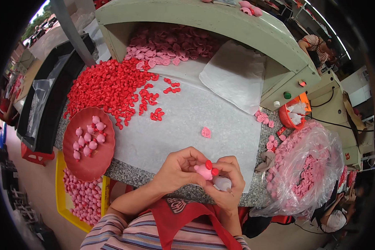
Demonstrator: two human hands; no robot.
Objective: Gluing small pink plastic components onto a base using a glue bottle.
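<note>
In front of my chest, my left hand (180, 167) pinches a small pink toy figure (203, 171) between thumb and fingers. Two red pieces (214, 171) stick out on the figure's right side. My right hand (230, 177) is closed around a small white bottle-like object (222, 183), partly hidden by the fingers. Its fingertips are close against the red pieces; whether they also grip the figure is hard to see. On the white sheet (175, 121) beyond my hands lies one ruffled pink piece (206, 132).
A red heap (104, 87) spreads at the left, with a red dish (73, 162) of pink figures nearer. Below stands a yellow crate (62, 200). A green-grey machine housing (221, 14) arches over pink pieces (175, 41). To the right sit a plastic bag (321, 146) and a red basket (285, 116).
</note>
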